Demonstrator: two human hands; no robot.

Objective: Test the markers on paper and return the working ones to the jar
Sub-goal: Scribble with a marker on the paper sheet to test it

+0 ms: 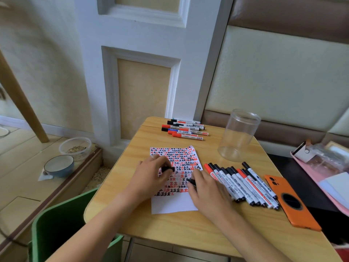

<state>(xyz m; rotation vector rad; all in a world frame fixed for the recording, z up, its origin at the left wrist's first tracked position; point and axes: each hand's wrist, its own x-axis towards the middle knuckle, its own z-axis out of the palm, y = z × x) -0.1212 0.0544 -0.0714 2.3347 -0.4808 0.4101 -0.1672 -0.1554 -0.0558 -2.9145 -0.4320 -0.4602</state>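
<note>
On the worktop point(188, 224) the left hand point(151, 176) pinches a black cap point(168, 169) over the paper point(175, 203); the right hand point(205, 191) curls round a black marker point(190, 181), tip on the sheet. The jar point(238, 135) stands at 2 o'clock, a marker row point(243, 184) at 3
</note>
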